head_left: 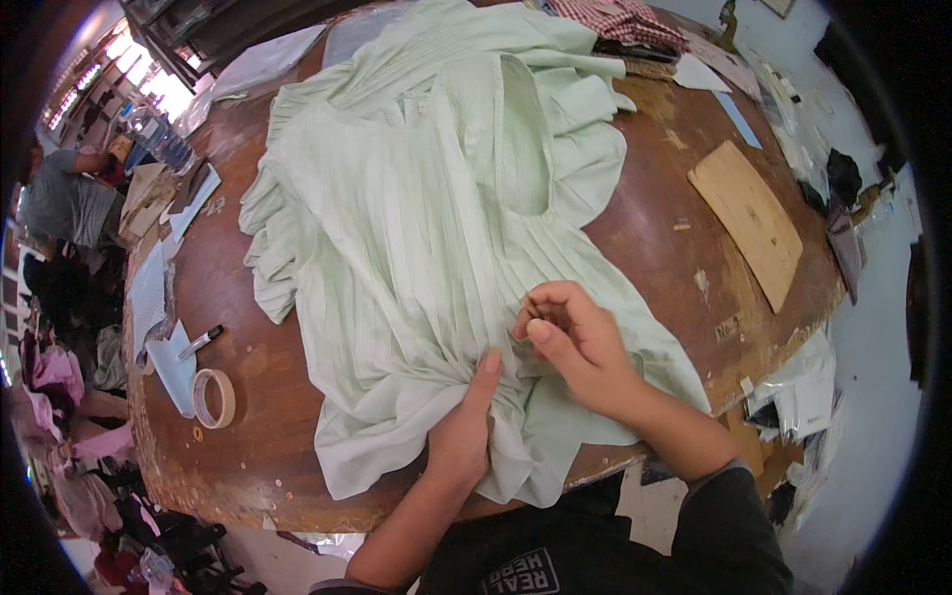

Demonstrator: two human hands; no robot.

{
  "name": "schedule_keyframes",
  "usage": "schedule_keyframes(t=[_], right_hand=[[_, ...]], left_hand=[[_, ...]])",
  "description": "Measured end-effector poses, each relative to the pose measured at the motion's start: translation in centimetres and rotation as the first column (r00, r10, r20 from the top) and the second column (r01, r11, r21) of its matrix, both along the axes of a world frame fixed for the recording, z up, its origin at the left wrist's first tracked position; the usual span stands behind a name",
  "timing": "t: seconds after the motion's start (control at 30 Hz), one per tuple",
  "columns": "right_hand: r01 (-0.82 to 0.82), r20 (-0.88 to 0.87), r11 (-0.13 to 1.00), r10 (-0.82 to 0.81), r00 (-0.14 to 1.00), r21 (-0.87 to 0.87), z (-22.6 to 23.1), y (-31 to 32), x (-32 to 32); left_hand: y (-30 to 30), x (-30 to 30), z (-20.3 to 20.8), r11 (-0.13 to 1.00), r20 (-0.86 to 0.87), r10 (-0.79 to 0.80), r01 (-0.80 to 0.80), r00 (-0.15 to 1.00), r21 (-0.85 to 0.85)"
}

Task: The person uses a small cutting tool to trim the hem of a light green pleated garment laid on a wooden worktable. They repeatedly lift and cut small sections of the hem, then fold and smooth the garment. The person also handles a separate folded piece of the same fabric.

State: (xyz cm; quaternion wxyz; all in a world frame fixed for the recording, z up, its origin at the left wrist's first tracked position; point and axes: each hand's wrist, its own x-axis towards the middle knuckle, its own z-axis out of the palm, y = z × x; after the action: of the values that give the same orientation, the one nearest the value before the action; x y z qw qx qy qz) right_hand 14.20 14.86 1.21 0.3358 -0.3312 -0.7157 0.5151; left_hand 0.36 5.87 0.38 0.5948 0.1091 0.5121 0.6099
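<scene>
A pale green pleated garment [387,228] with ruffled edges lies spread over the brown wooden table, its near hem bunched towards me. My left hand [464,431] grips a gathered fold near the hem. The thumb presses on top of the cloth, while the other fingers are hidden beneath it. Just right of that fold, my right hand [585,352] hovers over the garment with its fingers curled in and the thumb close to the fingertips. Whatever is between those fingertips, if anything, is too small to make out.
On the table's left are a tape roll [213,399], a black marker [201,341], blue paper pieces [177,372] and a clear bottle [162,141]. A tan card [746,224] lies right; folded checked cloth [620,22] sits behind. A person [71,193] is at far left.
</scene>
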Motion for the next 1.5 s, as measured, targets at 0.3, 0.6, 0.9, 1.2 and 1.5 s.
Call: schedule_keyframes(t=[0.3,0.6,0.9,1.2,1.5], right_hand=[[-0.24,-0.302,0.593,-0.004,0.953,-0.768,1.5,-5.0,1.6],[-0.216,-0.345,0.655,-0.073,0.936,-0.724,0.0,-5.9,0.7],[-0.201,-0.385,0.66,-0.144,0.912,-0.724,-0.2,-6.4,1.0],[-0.235,-0.411,0.643,-0.136,0.902,-0.729,-2.5,-10.2,2.3],[-0.116,-0.367,0.732,-0.193,0.91,-0.672,-3.8,-13.8,2.9]], left_hand=[[-1.1,0.0,-0.2,0.991,-0.06,0.019,-0.026,0.998,-0.132],[-1.8,-0.3,-0.8,0.996,-0.038,-0.012,0.009,0.999,-0.088],[-2.1,-0.2,-0.3,0.988,-0.194,-0.15,0.142,0.97,-0.055],[-6.4,1.6,-1.3,0.99,-0.1,-0.094,0.083,0.99,-0.112],[-8.0,2.3,-1.2,0.986,-0.311,-0.166,0.154,0.936,-0.064]])
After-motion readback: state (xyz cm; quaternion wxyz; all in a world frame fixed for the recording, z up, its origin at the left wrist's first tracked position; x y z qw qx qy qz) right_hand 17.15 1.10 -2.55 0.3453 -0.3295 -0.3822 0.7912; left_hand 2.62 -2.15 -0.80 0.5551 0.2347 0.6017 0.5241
